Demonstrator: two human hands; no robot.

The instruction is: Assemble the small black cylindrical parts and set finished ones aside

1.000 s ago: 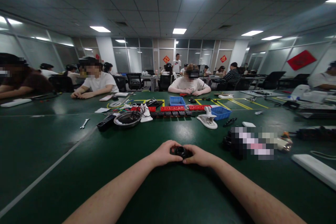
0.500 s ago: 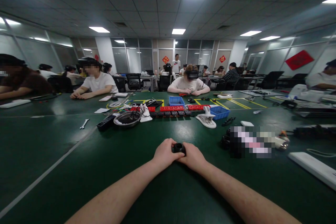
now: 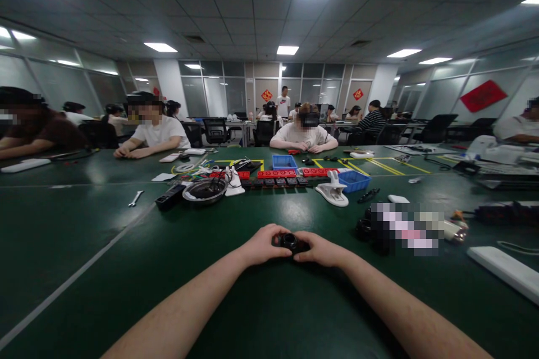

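A small black round part with a ring-shaped, hollow top is between my two hands, low over the green table. From the left, the thumb and fingers of my left hand curl around it, thumb at the near side. My right hand grips it from the right, with its thumb in front and its fingers behind. Dark material also shows between the right fingers and the ring. The part's underside is hidden, so I cannot tell whether it touches the table.
Ahead lie a round metal-rimmed pan, red blocks, blue bins and a white clip base. A wrench is at left, a long white bar at right. A person sits opposite.
My right hand has shifted right and its thumb has drawn apart from the left one. More of the black part shows between my hands.
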